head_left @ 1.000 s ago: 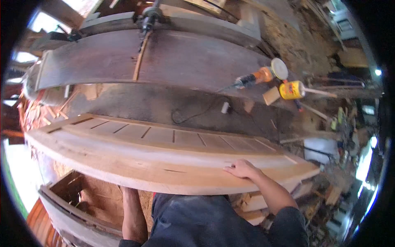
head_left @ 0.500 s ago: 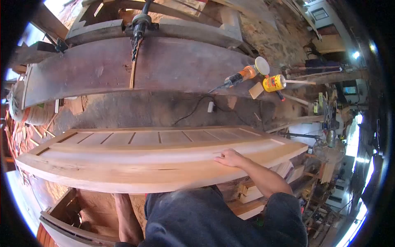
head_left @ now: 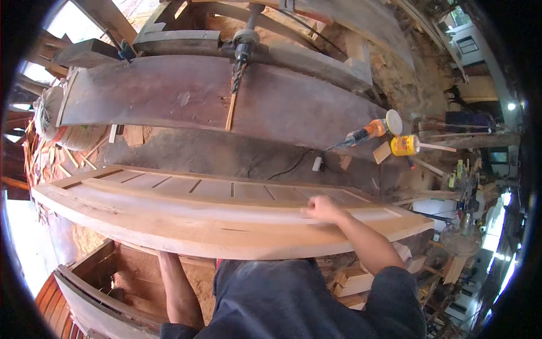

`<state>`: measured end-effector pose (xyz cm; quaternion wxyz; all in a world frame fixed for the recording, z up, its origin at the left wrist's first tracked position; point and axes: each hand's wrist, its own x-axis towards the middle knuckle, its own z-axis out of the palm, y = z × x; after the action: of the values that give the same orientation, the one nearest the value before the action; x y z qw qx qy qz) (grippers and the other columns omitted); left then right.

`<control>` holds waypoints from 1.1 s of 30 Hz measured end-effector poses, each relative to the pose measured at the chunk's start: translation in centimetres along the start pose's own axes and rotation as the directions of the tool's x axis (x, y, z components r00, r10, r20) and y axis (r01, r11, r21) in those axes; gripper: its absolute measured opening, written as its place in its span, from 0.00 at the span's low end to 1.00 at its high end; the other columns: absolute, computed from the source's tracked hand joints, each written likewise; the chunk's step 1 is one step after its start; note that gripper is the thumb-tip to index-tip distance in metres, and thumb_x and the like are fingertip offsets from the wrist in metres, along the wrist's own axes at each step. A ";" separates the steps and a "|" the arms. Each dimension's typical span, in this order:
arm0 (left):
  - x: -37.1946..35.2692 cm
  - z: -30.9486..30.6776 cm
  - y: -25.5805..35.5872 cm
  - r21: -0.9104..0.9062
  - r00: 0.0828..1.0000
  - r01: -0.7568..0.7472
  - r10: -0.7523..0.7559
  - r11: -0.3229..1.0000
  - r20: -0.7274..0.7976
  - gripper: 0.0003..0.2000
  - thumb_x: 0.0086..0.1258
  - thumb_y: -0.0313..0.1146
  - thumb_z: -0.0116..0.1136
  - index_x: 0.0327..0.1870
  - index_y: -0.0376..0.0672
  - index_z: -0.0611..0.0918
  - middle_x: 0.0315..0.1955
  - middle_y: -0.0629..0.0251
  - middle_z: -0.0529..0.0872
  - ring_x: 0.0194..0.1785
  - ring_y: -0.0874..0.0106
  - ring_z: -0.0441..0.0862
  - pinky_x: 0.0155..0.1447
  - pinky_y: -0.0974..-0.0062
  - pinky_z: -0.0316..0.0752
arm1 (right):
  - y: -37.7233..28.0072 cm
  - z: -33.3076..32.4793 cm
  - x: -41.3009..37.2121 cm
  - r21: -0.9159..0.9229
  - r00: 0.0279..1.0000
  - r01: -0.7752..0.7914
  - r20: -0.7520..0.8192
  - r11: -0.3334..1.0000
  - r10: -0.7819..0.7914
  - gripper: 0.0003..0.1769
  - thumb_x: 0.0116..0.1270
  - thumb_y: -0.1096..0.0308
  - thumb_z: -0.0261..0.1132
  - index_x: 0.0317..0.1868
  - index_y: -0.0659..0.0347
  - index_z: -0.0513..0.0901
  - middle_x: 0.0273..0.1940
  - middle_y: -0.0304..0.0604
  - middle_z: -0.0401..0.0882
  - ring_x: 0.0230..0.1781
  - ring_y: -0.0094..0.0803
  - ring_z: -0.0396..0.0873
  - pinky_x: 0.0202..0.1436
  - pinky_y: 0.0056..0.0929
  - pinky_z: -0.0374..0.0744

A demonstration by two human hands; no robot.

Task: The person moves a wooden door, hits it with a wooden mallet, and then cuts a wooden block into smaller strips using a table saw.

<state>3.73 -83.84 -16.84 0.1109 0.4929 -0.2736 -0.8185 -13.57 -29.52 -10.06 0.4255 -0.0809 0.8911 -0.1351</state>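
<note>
A long pale wooden door panel [head_left: 169,220] with several recessed slats lies flat across the view in front of my body. My right hand [head_left: 322,208] rests on its top face right of the middle, fingers curled against the raised inner rail; the hand is slightly blurred. My left forearm [head_left: 176,285] reaches up under the panel's near edge left of the middle, and the hand itself is hidden beneath the wood.
Beyond the panel stands a dark plank workbench [head_left: 169,96] with a drill bit [head_left: 241,53] over it. An orange sander [head_left: 367,133] and a yellow bottle [head_left: 405,145] lie at the right. A wooden crate [head_left: 84,288] sits low left, stacked timber [head_left: 350,279] low right.
The view has swung, so the panel sits tilted differently in frame. My right hand has slid from the near edge further onto the panel's top face. The left forearm stays under the panel.
</note>
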 end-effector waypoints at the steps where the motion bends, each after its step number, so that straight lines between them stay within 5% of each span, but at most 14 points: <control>1: 0.0 -0.1 0.1 0.003 1.000 0.005 -0.005 1.000 -0.007 0.42 0.76 0.71 0.43 0.79 0.45 0.65 0.70 0.57 0.74 0.72 0.54 0.73 0.72 0.50 0.74 | 0.6 -1.1 2.4 0.176 0.989 -0.102 -0.085 0.979 0.118 0.28 0.69 0.40 0.69 0.41 0.63 0.87 0.43 0.57 0.89 0.44 0.45 0.88 0.51 0.44 0.83; 2: 0.1 -0.2 0.0 0.007 1.000 0.000 0.000 1.000 -0.013 0.42 0.76 0.71 0.43 0.79 0.45 0.65 0.70 0.57 0.74 0.71 0.54 0.74 0.72 0.50 0.74 | 1.0 -2.2 5.0 0.356 0.958 -0.179 -0.148 0.917 0.245 0.24 0.69 0.44 0.71 0.41 0.61 0.86 0.43 0.51 0.89 0.43 0.41 0.88 0.50 0.44 0.83; 4: -0.1 0.0 0.2 0.012 1.000 -0.002 0.002 1.000 -0.022 0.42 0.76 0.71 0.44 0.79 0.45 0.65 0.70 0.57 0.75 0.71 0.54 0.74 0.71 0.50 0.75 | 1.6 -3.7 9.0 0.824 0.875 -0.206 -0.086 0.528 0.477 0.19 0.70 0.49 0.71 0.45 0.57 0.84 0.42 0.41 0.86 0.41 0.34 0.87 0.51 0.46 0.83; 7: -0.6 0.4 0.3 0.025 0.999 -0.013 0.013 1.000 -0.037 0.42 0.76 0.70 0.44 0.79 0.45 0.65 0.70 0.57 0.75 0.71 0.54 0.74 0.71 0.50 0.75 | 2.0 -3.4 14.3 0.972 0.805 -0.141 0.002 0.188 0.594 0.15 0.72 0.54 0.70 0.48 0.55 0.83 0.40 0.36 0.84 0.40 0.33 0.86 0.53 0.48 0.83; 10: -1.1 0.7 0.2 0.034 0.999 -0.015 0.017 0.999 -0.046 0.42 0.76 0.70 0.44 0.79 0.45 0.65 0.69 0.57 0.75 0.71 0.54 0.74 0.71 0.51 0.75 | 2.8 -2.6 17.9 0.994 0.835 0.068 -0.009 -0.087 0.550 0.11 0.73 0.58 0.68 0.49 0.55 0.83 0.40 0.38 0.84 0.41 0.33 0.86 0.55 0.48 0.83; 14: -1.8 0.2 0.0 0.045 0.998 -0.006 0.009 0.999 -0.061 0.41 0.76 0.70 0.44 0.79 0.45 0.65 0.69 0.58 0.75 0.70 0.54 0.75 0.70 0.51 0.76 | 2.8 -3.8 16.9 0.995 0.843 -0.022 0.070 -0.096 0.533 0.09 0.75 0.60 0.66 0.47 0.54 0.84 0.39 0.38 0.86 0.40 0.32 0.86 0.50 0.42 0.83; 20: -1.7 -0.1 0.1 0.038 0.998 -0.018 0.020 0.999 -0.065 0.41 0.77 0.70 0.44 0.78 0.45 0.65 0.69 0.58 0.76 0.70 0.54 0.75 0.69 0.51 0.77 | 1.9 -14.2 11.4 0.999 0.972 0.037 -0.044 0.033 0.229 0.15 0.80 0.57 0.61 0.42 0.61 0.84 0.30 0.36 0.83 0.26 0.26 0.80 0.34 0.25 0.80; 24: -2.0 -0.3 0.1 0.034 0.997 -0.028 0.030 0.999 -0.075 0.41 0.77 0.70 0.44 0.78 0.45 0.66 0.68 0.58 0.76 0.69 0.54 0.76 0.69 0.51 0.77 | 2.2 -19.4 12.7 0.910 0.935 0.323 -0.263 -0.261 0.239 0.16 0.79 0.57 0.64 0.38 0.61 0.83 0.22 0.32 0.75 0.20 0.24 0.71 0.33 0.29 0.77; 27: -2.1 -0.2 0.0 0.043 0.997 -0.021 0.024 0.999 -0.069 0.41 0.77 0.70 0.44 0.78 0.45 0.66 0.68 0.58 0.77 0.69 0.54 0.76 0.69 0.51 0.78 | 1.1 -22.5 12.7 0.835 0.897 0.428 -0.349 -0.344 0.270 0.16 0.82 0.57 0.61 0.39 0.61 0.82 0.28 0.36 0.80 0.22 0.25 0.74 0.29 0.29 0.72; 33: -2.5 -1.4 -0.5 0.038 0.997 -0.027 0.030 0.999 -0.074 0.41 0.77 0.69 0.45 0.78 0.45 0.66 0.67 0.58 0.77 0.68 0.54 0.77 0.68 0.51 0.78 | 1.4 -27.2 16.1 0.743 0.838 0.543 -0.451 -0.391 0.308 0.13 0.81 0.60 0.63 0.43 0.61 0.83 0.35 0.39 0.85 0.30 0.25 0.79 0.39 0.28 0.81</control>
<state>6.22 -82.84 -15.79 0.1237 0.5211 -0.2913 -0.7926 -44.88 -27.71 -6.02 0.0283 0.2388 0.4234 -0.8734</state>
